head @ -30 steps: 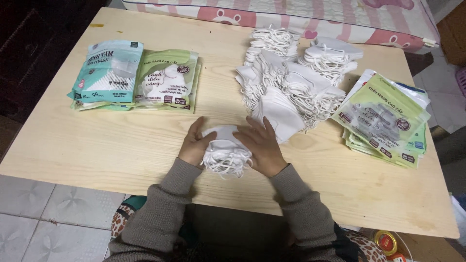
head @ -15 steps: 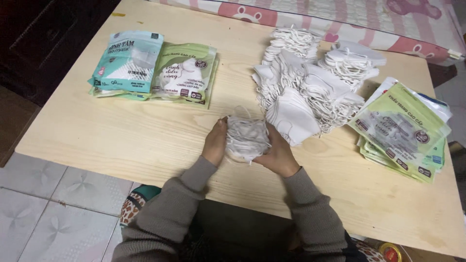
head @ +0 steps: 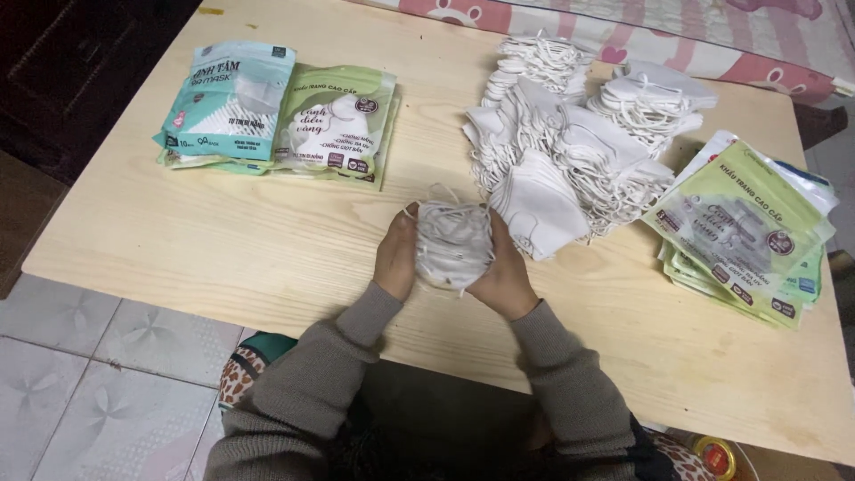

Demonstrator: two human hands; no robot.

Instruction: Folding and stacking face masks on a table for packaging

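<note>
A small stack of white face masks (head: 452,245) sits at table centre, pressed between the left hand (head: 397,254) and right hand (head: 504,272), fingers curled snugly around its sides. At 2 o'clock lies a heap of loose masks (head: 570,151); at 10 o'clock, packaged masks (head: 280,111) on the wooden table (head: 223,240)

Table: pale wooden tabletop (head: 223,240) bore everything.
Far left: teal and green plastic packets (head: 276,111).
Right edge: stacked green packets (head: 744,232).
Floor: grey tiles (head: 98,383).

The small stack of white masks (head: 452,245), earlier flat on the table, now apparently stands squeezed upright between both hands.
</note>
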